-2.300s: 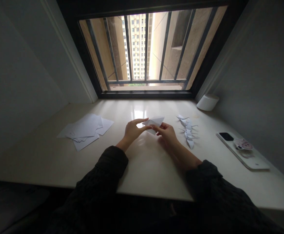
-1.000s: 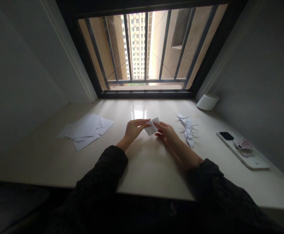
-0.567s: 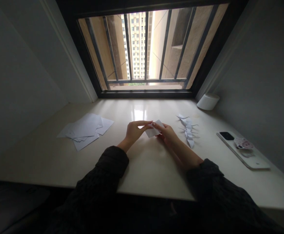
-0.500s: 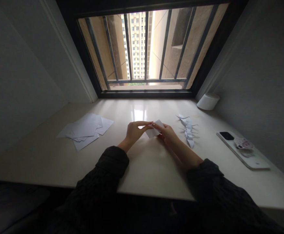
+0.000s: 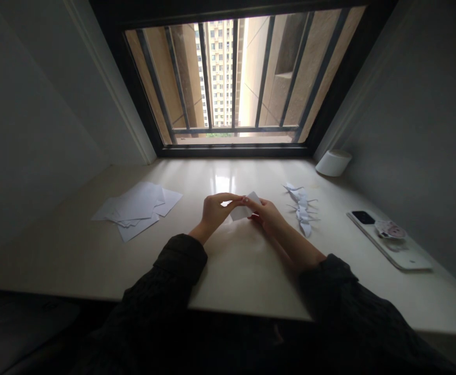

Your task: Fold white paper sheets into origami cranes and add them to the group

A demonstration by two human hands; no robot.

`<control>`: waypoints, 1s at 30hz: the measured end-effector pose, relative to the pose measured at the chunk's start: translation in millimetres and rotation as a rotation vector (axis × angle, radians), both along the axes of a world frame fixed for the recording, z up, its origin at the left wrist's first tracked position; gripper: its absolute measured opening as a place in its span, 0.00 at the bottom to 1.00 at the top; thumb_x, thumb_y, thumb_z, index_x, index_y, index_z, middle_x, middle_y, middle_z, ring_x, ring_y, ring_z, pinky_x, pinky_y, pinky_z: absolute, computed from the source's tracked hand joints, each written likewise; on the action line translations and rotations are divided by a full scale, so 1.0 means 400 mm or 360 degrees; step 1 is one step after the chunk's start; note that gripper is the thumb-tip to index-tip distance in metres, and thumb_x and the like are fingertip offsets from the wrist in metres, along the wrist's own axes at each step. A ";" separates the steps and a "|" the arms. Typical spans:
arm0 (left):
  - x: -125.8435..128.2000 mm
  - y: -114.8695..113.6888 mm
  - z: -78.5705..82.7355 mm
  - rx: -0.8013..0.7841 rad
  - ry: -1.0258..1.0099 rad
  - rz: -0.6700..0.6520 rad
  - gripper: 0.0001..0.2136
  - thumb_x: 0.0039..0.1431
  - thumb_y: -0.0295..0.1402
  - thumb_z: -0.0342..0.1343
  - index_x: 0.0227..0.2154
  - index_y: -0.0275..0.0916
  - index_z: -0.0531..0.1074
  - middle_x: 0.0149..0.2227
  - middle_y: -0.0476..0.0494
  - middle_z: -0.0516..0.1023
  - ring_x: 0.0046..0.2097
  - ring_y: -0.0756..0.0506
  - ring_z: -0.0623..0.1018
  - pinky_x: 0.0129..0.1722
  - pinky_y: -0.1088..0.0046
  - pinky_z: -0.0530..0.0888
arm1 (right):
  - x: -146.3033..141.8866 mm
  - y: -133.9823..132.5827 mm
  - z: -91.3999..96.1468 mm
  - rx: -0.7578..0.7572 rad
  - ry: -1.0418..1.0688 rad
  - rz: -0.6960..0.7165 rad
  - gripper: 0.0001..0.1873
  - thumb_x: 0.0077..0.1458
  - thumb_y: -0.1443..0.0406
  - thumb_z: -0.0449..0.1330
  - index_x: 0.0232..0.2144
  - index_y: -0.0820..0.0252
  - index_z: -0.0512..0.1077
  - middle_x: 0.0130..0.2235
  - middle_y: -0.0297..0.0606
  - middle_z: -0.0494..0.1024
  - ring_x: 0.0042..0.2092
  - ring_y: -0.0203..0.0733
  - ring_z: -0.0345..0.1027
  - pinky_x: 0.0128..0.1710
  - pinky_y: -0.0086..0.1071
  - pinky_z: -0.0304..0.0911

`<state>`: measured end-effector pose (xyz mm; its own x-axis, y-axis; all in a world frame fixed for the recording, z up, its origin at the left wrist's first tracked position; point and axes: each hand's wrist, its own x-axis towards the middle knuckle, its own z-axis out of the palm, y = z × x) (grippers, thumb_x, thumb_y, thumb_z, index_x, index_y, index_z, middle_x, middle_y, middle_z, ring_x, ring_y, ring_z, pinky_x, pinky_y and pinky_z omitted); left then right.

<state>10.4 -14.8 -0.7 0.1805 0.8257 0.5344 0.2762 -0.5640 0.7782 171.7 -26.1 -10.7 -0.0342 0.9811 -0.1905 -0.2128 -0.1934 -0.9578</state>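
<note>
A small folded piece of white paper [image 5: 243, 210] is held just above the cream desk [image 5: 235, 260], in front of me at the middle. My left hand [image 5: 213, 212] pinches its left side with fingers curled. Its right side is pinched by my right hand [image 5: 267, 214]. The fingertips of both hands meet over the paper's top edge. Dark sleeves cover both forearms.
A loose pile of white paper sheets [image 5: 137, 208] lies on the left. Several folded paper cranes [image 5: 302, 208] lie in a row to the right. A phone [image 5: 390, 238] lies at the far right and a white round object [image 5: 334, 162] by the barred window [image 5: 231, 78].
The paper was a wider triangular shape held higher; it has since been folded smaller and brought lower between my hands, whose fingertips have come together over it.
</note>
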 end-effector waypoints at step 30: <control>-0.008 0.028 0.010 -0.0383 -0.0532 0.0121 0.13 0.46 0.42 0.63 0.32 0.38 0.79 0.34 0.43 0.81 0.36 0.45 0.79 0.38 0.69 0.73 | 0.004 0.015 -0.014 0.0382 -0.0049 -0.0068 0.29 0.43 0.49 0.64 0.47 0.53 0.70 0.45 0.40 0.76 0.43 0.41 0.70 0.40 0.33 0.64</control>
<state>7.0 -3.6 3.3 -0.0364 0.9385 0.3433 0.0199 -0.3427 0.9392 173.1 -20.1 -16.1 0.0104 0.9988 0.0481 -0.1859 0.0492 -0.9813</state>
